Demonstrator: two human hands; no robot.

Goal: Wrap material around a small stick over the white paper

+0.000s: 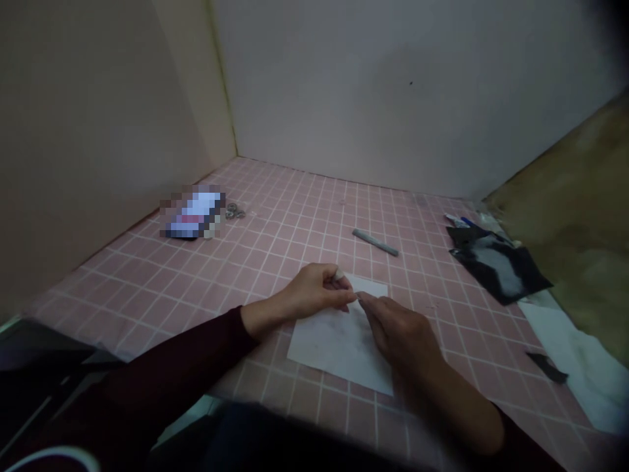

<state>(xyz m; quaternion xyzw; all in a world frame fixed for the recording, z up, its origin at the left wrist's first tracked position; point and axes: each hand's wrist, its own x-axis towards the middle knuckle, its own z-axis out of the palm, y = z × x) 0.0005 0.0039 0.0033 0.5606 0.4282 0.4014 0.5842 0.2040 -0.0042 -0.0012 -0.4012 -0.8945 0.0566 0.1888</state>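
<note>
My left hand (322, 288) is closed in a pinch above a white sheet of paper (324, 357). A pale wrap shows on one of its fingers. My right hand (400, 324) meets it from the right, fingers closed, with the fingertips almost touching those of the left. Whatever lies between the fingertips is too small to make out. Faint grey smudges mark the paper under the hands. Beyond them, a thin grey bar (375, 242) rests on the pink tiled-pattern tabletop (295, 229).
A blurred-out phone (195, 213) lies at the left, beside several small metal rings (234, 212). At the right are a black sheet with whitish powder (498, 265), a small dark scrap (547, 367) and another white sheet (565, 354). Walls (393, 98) close the back and left.
</note>
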